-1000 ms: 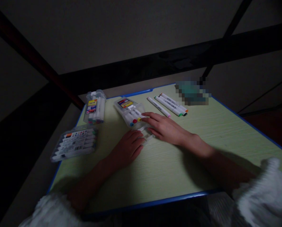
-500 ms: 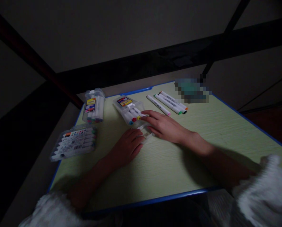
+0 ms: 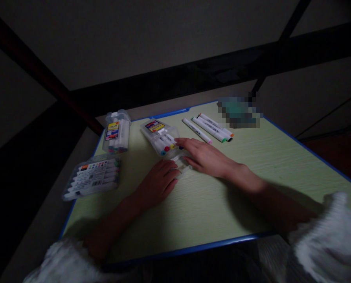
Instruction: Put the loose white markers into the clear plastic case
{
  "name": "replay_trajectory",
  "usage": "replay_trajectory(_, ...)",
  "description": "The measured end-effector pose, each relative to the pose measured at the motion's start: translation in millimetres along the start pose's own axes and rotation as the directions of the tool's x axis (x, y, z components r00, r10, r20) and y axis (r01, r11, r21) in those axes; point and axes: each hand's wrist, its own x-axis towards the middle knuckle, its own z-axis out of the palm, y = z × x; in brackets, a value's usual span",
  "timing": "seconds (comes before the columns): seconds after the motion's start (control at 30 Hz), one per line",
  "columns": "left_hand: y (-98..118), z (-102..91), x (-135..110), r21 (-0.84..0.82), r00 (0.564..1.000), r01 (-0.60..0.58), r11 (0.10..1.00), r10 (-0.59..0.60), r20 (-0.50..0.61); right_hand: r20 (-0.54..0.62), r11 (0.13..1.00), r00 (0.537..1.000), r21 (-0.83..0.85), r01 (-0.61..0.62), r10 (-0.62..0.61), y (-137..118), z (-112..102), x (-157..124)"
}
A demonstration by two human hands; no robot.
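A clear plastic marker case lies open at the middle of the table, its see-through lid folded toward me. Inside are white markers with blue, red, yellow and dark blue ends showing. My left hand is closed at the lid's left edge, fingertips over it and thumb near its front. My right hand is open, with its fingers stretched over the right side of the case by the dark blue marker end and its thumb apart, close to the lid. Its fingertips partly cover the case.
Several loose white markers lie right of the case. Two more filled marker cases rest at the left: one at the back, another closer overhanging the table's left edge. A blurred greenish item sits at the back right corner.
My right fingers have shifted slightly and lifted off the yellow marker end, so the dark blue end beside it now shows. My left hand is nearly unmoved.
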Motion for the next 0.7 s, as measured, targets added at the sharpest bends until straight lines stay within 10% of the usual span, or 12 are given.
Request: replay_trajectory(0.7, 0.6, -0.1, -0.6, 0.007, 1.0, -0.018, 1.0, 0.019, -0.011, 0.018, 0.998, 0.999, -0.044, 0.044, -0.043, -0.7, -3.5, 0.4)
